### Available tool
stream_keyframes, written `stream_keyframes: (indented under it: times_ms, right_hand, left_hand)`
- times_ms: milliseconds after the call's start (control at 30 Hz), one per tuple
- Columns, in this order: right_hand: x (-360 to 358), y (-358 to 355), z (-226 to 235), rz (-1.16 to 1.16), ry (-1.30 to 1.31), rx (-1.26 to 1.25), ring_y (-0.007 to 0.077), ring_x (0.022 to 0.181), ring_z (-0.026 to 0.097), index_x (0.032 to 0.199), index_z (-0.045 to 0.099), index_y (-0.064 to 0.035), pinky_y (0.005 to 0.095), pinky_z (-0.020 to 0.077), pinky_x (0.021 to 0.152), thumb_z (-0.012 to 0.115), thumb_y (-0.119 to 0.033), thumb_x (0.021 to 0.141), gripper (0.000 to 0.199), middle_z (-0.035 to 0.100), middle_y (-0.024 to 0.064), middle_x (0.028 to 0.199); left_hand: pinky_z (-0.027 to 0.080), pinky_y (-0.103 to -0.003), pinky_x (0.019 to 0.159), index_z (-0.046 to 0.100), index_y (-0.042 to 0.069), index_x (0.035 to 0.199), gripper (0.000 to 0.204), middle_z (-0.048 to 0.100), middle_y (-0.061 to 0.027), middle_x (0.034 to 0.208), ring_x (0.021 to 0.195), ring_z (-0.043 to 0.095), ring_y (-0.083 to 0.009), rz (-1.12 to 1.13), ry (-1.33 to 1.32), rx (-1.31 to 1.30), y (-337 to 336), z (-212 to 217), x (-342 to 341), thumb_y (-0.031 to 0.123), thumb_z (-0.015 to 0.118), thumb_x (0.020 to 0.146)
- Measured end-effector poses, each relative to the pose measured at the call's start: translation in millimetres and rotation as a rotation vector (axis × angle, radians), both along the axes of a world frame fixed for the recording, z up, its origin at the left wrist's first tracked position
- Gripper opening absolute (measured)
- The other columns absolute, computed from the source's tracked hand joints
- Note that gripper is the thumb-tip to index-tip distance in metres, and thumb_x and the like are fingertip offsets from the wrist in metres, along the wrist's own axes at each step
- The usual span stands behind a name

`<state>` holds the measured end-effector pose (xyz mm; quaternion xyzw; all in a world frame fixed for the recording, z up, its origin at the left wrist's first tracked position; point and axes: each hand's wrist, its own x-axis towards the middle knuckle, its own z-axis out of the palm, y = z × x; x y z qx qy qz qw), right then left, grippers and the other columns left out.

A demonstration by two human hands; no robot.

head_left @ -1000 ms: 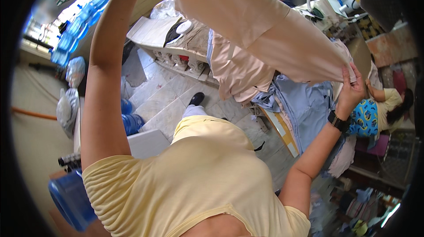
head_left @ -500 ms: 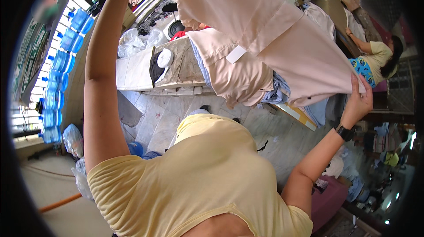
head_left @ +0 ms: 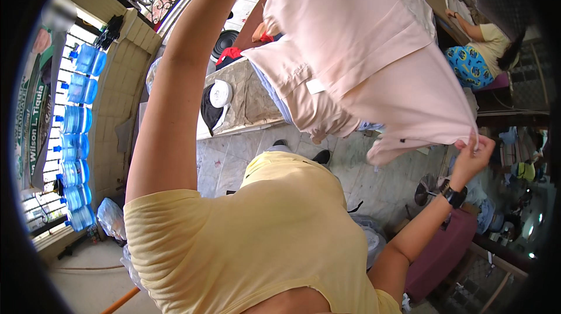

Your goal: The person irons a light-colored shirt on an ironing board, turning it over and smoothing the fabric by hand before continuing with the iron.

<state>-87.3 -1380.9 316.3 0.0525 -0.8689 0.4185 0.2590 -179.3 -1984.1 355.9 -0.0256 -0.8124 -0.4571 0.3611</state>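
A large pale pink garment (head_left: 374,51) is stretched up and across in front of me. Its lower right corner is pinched between the fingers of my right hand (head_left: 472,161), which has a dark watch on the wrist. My left arm (head_left: 181,74) reaches up past the top edge of the picture, so the left hand is hidden from view. Behind the raised cloth, a heap of similar pink garments (head_left: 292,74) lies on a bench, with a white tag (head_left: 315,86) on it and light blue cloth under it.
A roll of white tape (head_left: 220,93) lies on the bench's brown cover (head_left: 251,95). Blue water bottles (head_left: 76,118) line the window grille at left. A maroon padded seat (head_left: 441,249) stands at lower right. Another person (head_left: 488,51) in a yellow top works at far right.
The view has turned, and my left arm now slants more to the right. The pink garment's lower edge has swung left and down, while my right hand keeps its hold on the corner.
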Motion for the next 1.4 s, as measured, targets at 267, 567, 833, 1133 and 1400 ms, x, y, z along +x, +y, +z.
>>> stream_keyframes:
  times_ms: [267,567,833,1133,1400]
  right_hand:
    - [93.8,-36.0,8.9,0.345,-0.204,0.000,0.0127,0.073,0.061,0.085,0.056,0.0004,0.0251,0.0565,0.067,0.073,0.007,0.084,0.019,0.058,0.0053,0.085]
    - [126.5,-133.9,-278.8,0.779,-0.767,0.221,0.0230,0.079,0.060,0.087,0.069,-0.0047,0.0338,0.0491,0.071,0.083,-0.012,0.074,0.020,0.061,0.0097,0.086]
    - [119.8,-60.4,-359.0,0.480,-1.069,0.354,0.0349,0.097,0.066,0.106,0.070,-0.0045,0.0427,0.0525,0.089,0.080,-0.028,0.079,0.037,0.069,0.0166,0.099]
    - [178.1,130.0,-394.2,0.007,-1.164,0.060,0.0327,0.093,0.070,0.097,0.072,-0.0045,0.0405,0.0555,0.083,0.077,-0.032,0.079,0.033,0.073,0.0169,0.097]
    - [271.0,330.1,-418.6,-0.346,-1.341,0.000,0.0354,0.105,0.067,0.094,0.073,-0.0073,0.0439,0.0529,0.092,0.077,-0.036,0.081,0.032,0.073,0.0184,0.106]
  left_hand:
    - [0.052,-0.028,0.083,0.067,-0.001,0.113,0.021,0.072,-0.0089,0.108,0.098,0.066,-0.0137,0.148,-0.125,0.023,-84.4,-54.6,21.3,0.010,0.060,0.096]
    - [0.051,-0.044,0.092,0.069,0.011,0.110,0.030,0.064,-0.0210,0.119,0.110,0.062,-0.0373,0.449,-0.489,-0.461,-143.7,-362.4,90.9,0.003,0.064,0.081]
    - [0.021,-0.059,0.118,0.040,0.020,0.152,0.074,0.025,-0.0149,0.162,0.149,0.022,-0.0411,0.071,-0.425,-0.608,102.4,-383.2,162.0,0.043,0.070,0.088]
    - [0.021,-0.065,0.113,0.029,0.014,0.157,0.077,0.023,-0.0193,0.162,0.146,0.025,-0.0430,0.221,-0.619,-0.650,179.6,-356.4,173.4,0.043,0.063,0.094]
    - [0.038,-0.053,0.103,0.052,-0.001,0.131,0.043,0.047,-0.0223,0.133,0.125,0.046,-0.0392,0.073,-0.252,-0.313,399.5,-342.9,134.6,0.024,0.063,0.098]
